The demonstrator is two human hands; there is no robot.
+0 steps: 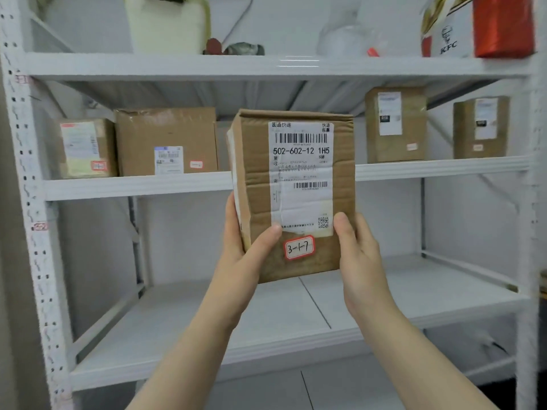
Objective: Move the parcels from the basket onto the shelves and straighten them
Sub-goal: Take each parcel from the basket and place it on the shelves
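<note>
I hold one parcel (296, 196) upright in front of the shelving, label side towards me, with a red-edged sticker (299, 247) reading 3-1-7 low on its near face; my left hand (245, 241) grips the lower left edge, thumb across the front and fingers curled round the side; my right hand (358, 247) clasps the lower right edge the same way; the parcel is in the air, touching no shelf, level with the middle shelf (136, 184) and covering the gap in its row; on that shelf stand a small parcel (85, 147) at the far left, a wide parcel (165, 140) just beside it, a tall parcel (395, 124) right of centre and a second tall parcel (481, 127) near the right post, well apart from the first; the lower shelf (414, 291) lies below my hands; the basket is out of view; I judge the step in hand to be placing this one box, already picked up and not yet set down; the stretch between the wide parcel and the tall parcel looks the natural spot, though my box hides most of it and something dull seems to stand just right of the wide parcel, so I cannot tell how much room is there; the next move calls for lifting the base over the shelf's front lip, pushing the box away from me until it sits flat, then letting go and squaring its label face with its neighbours without knocking them.
</note>
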